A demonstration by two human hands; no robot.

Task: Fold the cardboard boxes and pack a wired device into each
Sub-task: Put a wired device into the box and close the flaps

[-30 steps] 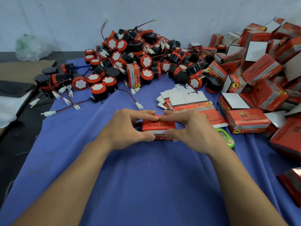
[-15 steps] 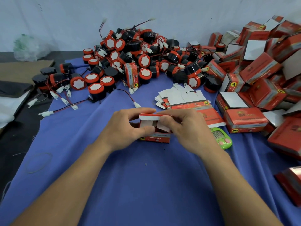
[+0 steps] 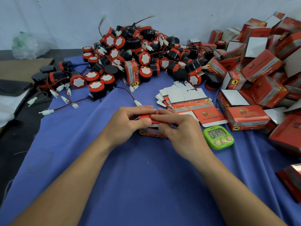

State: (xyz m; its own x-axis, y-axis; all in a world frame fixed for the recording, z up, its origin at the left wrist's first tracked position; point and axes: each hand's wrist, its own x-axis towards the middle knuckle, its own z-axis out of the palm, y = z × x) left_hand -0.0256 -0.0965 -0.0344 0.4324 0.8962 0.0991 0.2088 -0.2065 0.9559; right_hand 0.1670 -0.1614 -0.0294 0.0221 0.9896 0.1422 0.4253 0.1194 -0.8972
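Gripping a small red cardboard box (image 3: pixel 152 134) from both sides, the two hands meet at the middle of the head view, with both forearms reaching in from the near edge. The left hand (image 3: pixel 125 124) curls its fingers over the far top edge of the box and lays its thumb across the red top flap. The right hand (image 3: pixel 182 131) stretches its index finger along that same flap, its thumb bent against the near side, so that each hand is closed on the box. The box sits on the blue cloth (image 3: pixel 130 185), and only its near face and a strip of its top show between the fingers.

Just right of the right hand lies a green timer (image 3: pixel 218 137) with pink buttons. Beyond it, a fanned stack of flat box blanks (image 3: pixel 192 101) rests on the cloth. A heap of folded red boxes (image 3: pixel 260 66) fills the right side. At the far centre rises a pile of wired devices (image 3: pixel 145 58), round, black and red, with white connectors trailing toward the left. One closed box (image 3: pixel 132 72) stands upright among them. A pale wall (image 3: pixel 65 17) backs the scene; at the far left are a plastic bag (image 3: pixel 27 46) and a brown cardboard sheet (image 3: pixel 21 69).
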